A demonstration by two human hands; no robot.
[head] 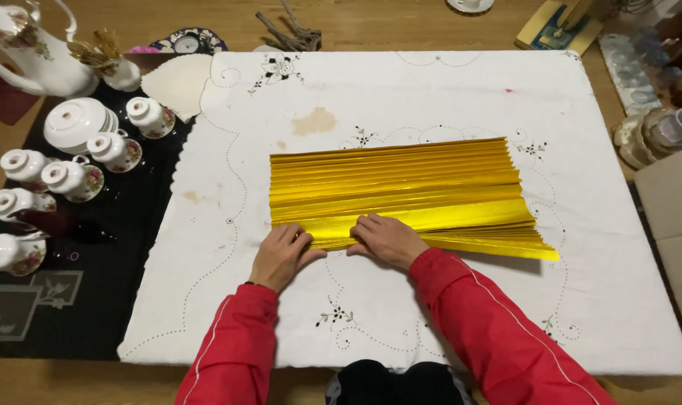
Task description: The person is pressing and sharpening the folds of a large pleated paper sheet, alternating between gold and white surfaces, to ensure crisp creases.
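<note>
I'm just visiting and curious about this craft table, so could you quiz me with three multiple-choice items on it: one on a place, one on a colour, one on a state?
1. Where do the teacups stand?
A. to the left of the white cloth
B. on the gold sheet
C. in the person's lap

2. What colour are the person's sleeves?
A. blue
B. red
C. green

3. What state is the gold sheet in?
A. rolled into a tube
B. torn into scraps
C. pleated like an accordion

Answers:
1 A: the teacups sit on a dark mat left of the white cloth.
2 B: the sleeves are red.
3 C: the gold sheet shows long parallel folds, with the left hand and right hand pressing its near edge.
</note>
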